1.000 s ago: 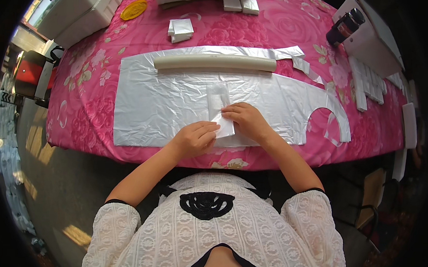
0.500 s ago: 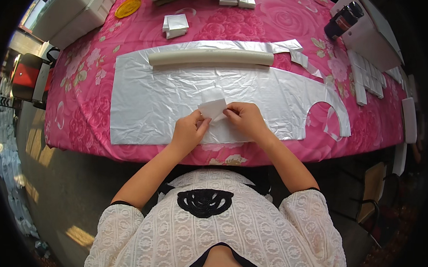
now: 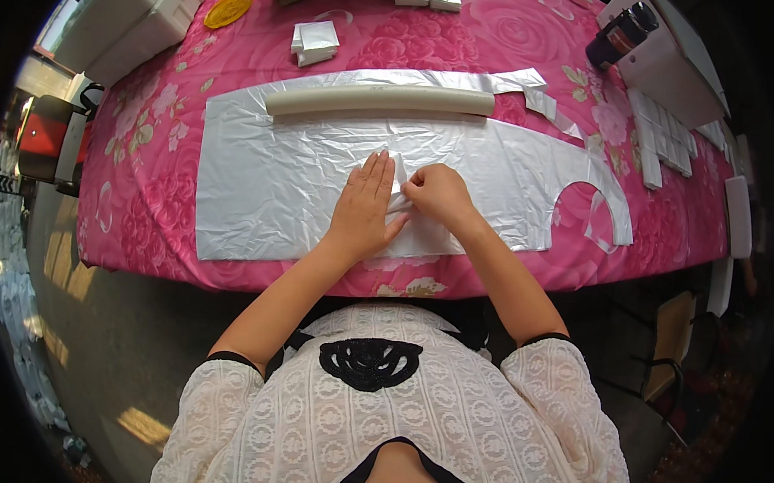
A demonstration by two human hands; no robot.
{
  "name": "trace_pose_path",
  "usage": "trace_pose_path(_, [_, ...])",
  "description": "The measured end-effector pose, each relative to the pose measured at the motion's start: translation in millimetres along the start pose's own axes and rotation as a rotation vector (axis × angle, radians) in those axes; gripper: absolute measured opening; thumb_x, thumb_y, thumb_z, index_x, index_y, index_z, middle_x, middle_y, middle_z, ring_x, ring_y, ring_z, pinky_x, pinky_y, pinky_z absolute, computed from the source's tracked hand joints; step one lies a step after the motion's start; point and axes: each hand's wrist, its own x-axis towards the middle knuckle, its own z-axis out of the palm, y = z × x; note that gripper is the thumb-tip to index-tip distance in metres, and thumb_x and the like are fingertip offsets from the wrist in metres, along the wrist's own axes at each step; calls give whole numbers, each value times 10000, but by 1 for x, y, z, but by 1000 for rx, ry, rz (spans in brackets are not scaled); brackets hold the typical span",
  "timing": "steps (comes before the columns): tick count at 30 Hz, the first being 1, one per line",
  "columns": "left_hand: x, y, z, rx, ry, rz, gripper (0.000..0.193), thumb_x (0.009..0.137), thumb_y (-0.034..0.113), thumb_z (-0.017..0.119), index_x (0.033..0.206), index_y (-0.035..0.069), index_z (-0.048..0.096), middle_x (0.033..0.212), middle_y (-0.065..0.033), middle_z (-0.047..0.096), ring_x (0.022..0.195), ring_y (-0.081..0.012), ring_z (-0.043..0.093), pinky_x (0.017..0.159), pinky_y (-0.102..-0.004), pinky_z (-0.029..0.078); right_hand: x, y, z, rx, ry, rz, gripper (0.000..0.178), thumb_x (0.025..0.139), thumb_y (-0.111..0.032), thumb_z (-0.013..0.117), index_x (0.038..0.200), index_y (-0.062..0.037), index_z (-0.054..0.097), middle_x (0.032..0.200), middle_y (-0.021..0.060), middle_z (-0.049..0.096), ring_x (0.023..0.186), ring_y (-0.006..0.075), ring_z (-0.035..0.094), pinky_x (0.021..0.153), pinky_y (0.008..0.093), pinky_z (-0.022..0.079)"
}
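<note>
A small folded white plastic piece lies on a wide, creased silvery-white plastic sheet. My left hand is laid flat over the piece, fingers stretched out and pointing away from me, covering most of it. Just to its right, my right hand pinches the right edge of the piece between thumb and fingertips. Beyond both hands, a long pale roller-like tube rests across the far part of the sheet. At the right end the sheet has a rounded cutout and a narrow strip.
A pink floral cloth covers the table. Folded white packets sit at the back, with more packets at the right. A dark bottle stands beside a white box. A yellow lid-like disc lies near white containers at left.
My left hand has gone from pinching the folded piece to lying flat on it. The piece, held up before, is now down on the sheet. My right hand still pinches its edge.
</note>
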Motion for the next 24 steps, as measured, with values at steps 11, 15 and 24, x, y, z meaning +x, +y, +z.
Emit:
trace_pose_path(11, [-3, 6, 12, 33, -157, -138, 1026, 736, 602, 526, 1375, -67, 82, 1448, -228, 67, 1358, -334, 47, 1090, -445, 57, -24, -1, -3, -228, 104, -75, 280, 634, -221, 695, 834, -43, 614, 740, 97, 624, 725, 271, 604, 637, 356, 467])
trace_pose_path(15, [-25, 2, -4, -195, 3, -129, 864, 772, 415, 592, 1368, -37, 160, 1444, -215, 80, 1344, -341, 77, 1079, -440, 118, -28, 3, -13, -366, 176, -257, 264, 664, -148, 678, 886, -40, 584, 908, 131, 599, 878, 293, 572, 715, 378, 467])
trace_pose_path(24, [-148, 9, -50, -1299, -364, -1025, 259, 907, 156, 494, 1058, -34, 581, 978, -144, 634, 836, -174, 625, 728, -261, 502, 6, -22, 58, -424, 109, -710, 580, 859, -387, 465, 1306, -29, 377, 1394, 206, 275, 1314, 332, 216, 1071, 447, 150])
